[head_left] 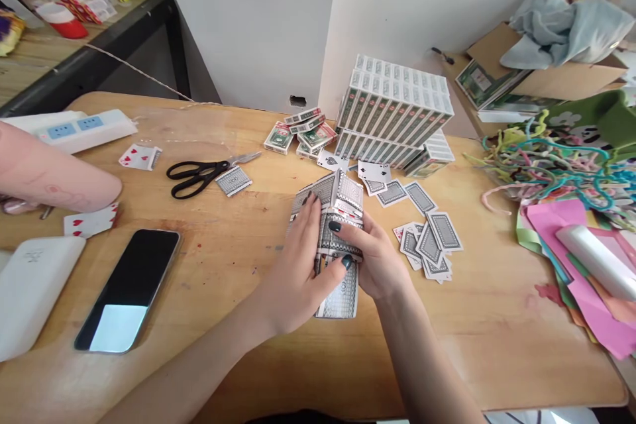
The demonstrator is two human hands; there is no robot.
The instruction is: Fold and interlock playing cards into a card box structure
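Card structure [328, 242] near scissors [216, 168], probably boxed decks [392, 106]

Bright light — pale glare on phone [128, 291]

Bare tabletop [507, 344] at near right, scissors [222, 169] leftward, boxes [392, 109] (stacked high) ahead.

The folded paper playing-card structure [330, 245] wears grey-and-white ornate patterns with red marks. The left hand [293, 275] and the right hand [381, 266] show dark teal nails [346, 261]. Right of the structure, rectangular paper cards [444, 232] have grey patterned backs bordered in white. Behind it, stacked cardboard boxes [392, 109] show green and white, dotted red. Far right of it, fuzzy craft stems [556, 162] mix teal, pink and yellow-green.
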